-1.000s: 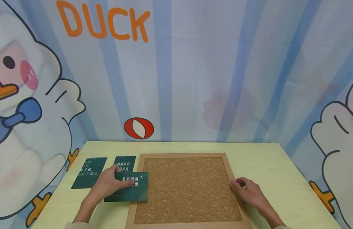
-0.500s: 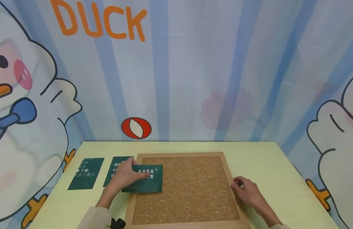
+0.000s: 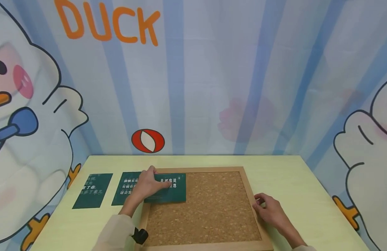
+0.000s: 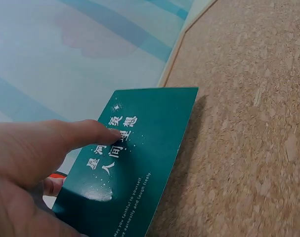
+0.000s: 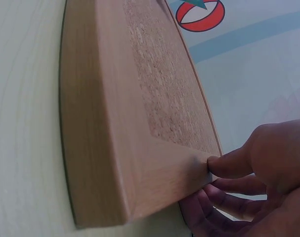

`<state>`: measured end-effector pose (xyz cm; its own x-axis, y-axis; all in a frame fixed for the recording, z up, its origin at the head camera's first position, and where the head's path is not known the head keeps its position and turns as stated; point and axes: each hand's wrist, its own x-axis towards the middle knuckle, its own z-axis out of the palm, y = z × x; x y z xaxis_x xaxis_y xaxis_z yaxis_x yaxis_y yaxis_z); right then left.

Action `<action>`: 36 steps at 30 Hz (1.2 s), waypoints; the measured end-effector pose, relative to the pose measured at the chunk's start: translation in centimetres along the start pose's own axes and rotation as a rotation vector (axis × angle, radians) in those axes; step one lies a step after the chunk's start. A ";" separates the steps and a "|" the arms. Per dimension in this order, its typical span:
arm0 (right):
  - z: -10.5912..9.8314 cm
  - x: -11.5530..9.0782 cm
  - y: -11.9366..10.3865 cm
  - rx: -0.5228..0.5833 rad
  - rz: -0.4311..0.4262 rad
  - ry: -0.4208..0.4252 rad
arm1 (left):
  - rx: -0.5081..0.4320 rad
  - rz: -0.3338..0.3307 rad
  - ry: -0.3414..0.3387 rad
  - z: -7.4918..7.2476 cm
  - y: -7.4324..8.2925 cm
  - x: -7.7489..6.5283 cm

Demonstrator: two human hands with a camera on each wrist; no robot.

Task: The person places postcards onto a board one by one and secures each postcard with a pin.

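Note:
A dark green postcard (image 3: 179,195) with white printed characters is pinched by my left hand (image 3: 145,186), thumb across its printed face and fingers behind. In the left wrist view the card (image 4: 154,153) is tilted close over the cork, casting a shadow on it. Below it on the table lies a wood-framed corkboard (image 3: 209,219); the card overlaps its upper left corner in the head view. My right hand (image 3: 270,209) grips the board's right edge. In the right wrist view its thumb rests on the wooden frame (image 5: 140,173), with the other fingers curled at the outer side.
Two more green cards lie on the table left of the board: one at the far left (image 3: 93,191), the other (image 3: 125,188) partly hidden behind my left hand. A striped duck-print curtain (image 3: 199,87) hangs behind the pale yellow table (image 3: 306,209).
My left hand has carried the postcard right and away from me, from the board's left edge to over its upper left corner. The right hand keeps its grip on the frame.

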<state>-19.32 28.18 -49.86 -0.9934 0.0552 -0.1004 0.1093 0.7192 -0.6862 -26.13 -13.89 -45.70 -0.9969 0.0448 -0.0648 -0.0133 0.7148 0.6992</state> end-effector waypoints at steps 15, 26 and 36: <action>0.1 0.0 0.1 -0.028 -0.038 0.020 | -0.008 0.045 0.015 2.1 0.2 2.0; -0.1 -0.1 -0.2 -0.041 -0.062 0.035 | 0.038 0.034 0.046 3.2 0.0 2.5; 0.1 -0.3 -0.2 -0.037 -0.052 0.033 | 0.129 0.088 0.082 3.6 -0.5 2.0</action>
<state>-19.06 27.97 -49.81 -0.9984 0.0395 -0.0409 0.0567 0.7469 -0.6625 -27.86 -11.70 -48.74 -0.9968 0.0578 0.0547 0.0791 0.7948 0.6017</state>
